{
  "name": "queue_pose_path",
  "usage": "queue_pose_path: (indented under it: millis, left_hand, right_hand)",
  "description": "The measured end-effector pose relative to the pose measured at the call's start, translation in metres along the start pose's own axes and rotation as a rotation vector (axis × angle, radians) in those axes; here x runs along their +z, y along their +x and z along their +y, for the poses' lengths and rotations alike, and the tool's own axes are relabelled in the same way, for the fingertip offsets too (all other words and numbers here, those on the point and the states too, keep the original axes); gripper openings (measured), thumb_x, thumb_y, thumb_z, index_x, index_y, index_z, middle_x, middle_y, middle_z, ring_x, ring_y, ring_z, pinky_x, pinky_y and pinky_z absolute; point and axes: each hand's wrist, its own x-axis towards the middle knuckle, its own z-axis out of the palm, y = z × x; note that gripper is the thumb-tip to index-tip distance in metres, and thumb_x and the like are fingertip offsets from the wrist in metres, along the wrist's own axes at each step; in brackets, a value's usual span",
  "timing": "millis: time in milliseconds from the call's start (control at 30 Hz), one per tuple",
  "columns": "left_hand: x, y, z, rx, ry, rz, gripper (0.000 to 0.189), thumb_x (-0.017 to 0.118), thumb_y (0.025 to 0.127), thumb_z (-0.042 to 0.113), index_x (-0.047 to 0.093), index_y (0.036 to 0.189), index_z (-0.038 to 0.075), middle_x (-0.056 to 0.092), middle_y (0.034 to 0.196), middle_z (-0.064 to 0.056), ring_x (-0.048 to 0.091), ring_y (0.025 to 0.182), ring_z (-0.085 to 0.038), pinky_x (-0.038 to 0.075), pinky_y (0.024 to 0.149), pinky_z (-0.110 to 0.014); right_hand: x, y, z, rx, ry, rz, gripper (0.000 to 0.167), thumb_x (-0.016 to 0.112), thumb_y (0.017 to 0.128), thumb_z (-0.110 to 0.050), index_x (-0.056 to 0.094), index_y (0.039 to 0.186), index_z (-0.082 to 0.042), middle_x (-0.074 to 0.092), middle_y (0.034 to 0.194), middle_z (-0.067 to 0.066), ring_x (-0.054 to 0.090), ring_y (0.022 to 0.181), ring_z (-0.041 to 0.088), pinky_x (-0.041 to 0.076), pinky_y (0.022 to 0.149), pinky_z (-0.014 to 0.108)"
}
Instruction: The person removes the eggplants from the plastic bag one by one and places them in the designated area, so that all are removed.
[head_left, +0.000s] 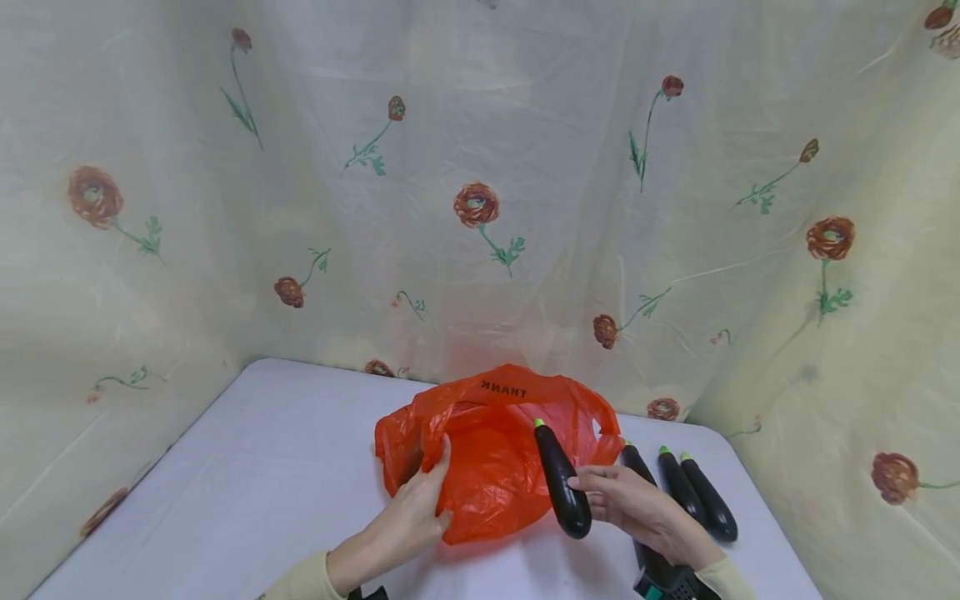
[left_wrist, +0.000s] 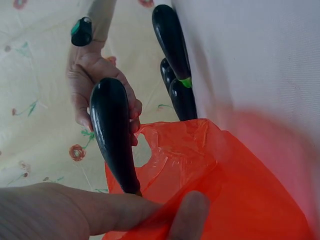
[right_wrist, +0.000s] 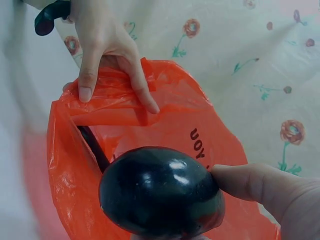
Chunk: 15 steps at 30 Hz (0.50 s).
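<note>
A red plastic bag [head_left: 487,492] lies with its mouth spread open on the table. My left hand [head_left: 411,512] holds the bag's left rim, with plastic between thumb and fingers [left_wrist: 192,210]. In my right hand [head_left: 637,508] is a dark, glossy eggplant [head_left: 558,479], tilted, its green tip over the bag's mouth and its fat end towards me. The right wrist view shows that eggplant [right_wrist: 162,192] end-on, with the thumb [right_wrist: 240,180] against its side. A long dark shape [right_wrist: 92,147] shows inside the bag; I cannot tell what it is.
Several more eggplants [head_left: 708,500] lie on the table at the right, one partly hidden behind my right hand. The white table [head_left: 247,483] meets a flower-print curtain [head_left: 480,317] at the back and sides. Each wrist wears a dark device [head_left: 667,583].
</note>
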Motion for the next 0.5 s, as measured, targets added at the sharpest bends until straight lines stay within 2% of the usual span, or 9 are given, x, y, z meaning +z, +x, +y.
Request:
queue_pose_path:
  millis: [167, 300, 500]
  left_hand:
    - [0.000, 0.001, -0.001, 0.010, -0.007, 0.000, 0.094, 0.070, 0.082, 0.000, 0.009, 0.153, -0.002, 0.038, 0.147, -0.026, 0.052, 0.120, -0.033, 0.049, 0.095, -0.052]
    - [0.001, 0.001, -0.001, -0.007, -0.010, -0.003, 0.094, 0.070, 0.082, 0.001, 0.009, 0.154, 0.000, 0.038, 0.148, -0.024, 0.052, 0.121, -0.031, 0.048, 0.096, -0.051]
    - [0.002, 0.001, -0.001, -0.013, -0.006, -0.005, 0.093, 0.069, 0.083, 0.000, 0.008, 0.154, -0.001, 0.038, 0.147, -0.025, 0.052, 0.120, -0.031, 0.048, 0.096, -0.051]
  right_hand:
    - [-0.006, -0.006, 0.003, -0.003, 0.005, -0.003, 0.068, 0.070, 0.088, -0.032, 0.043, 0.136, 0.008, 0.067, 0.110, 0.011, 0.067, 0.093, 0.023, 0.054, 0.092, 0.038]
    - [-0.010, -0.010, 0.006, -0.001, 0.005, 0.013, 0.068, 0.071, 0.087, -0.032, 0.044, 0.135, 0.008, 0.068, 0.110, 0.010, 0.067, 0.093, 0.023, 0.054, 0.092, 0.038]
    - [-0.014, -0.014, 0.010, 0.019, 0.006, 0.051, 0.064, 0.074, 0.083, -0.034, 0.052, 0.129, 0.006, 0.070, 0.107, 0.010, 0.068, 0.091, 0.023, 0.054, 0.091, 0.038]
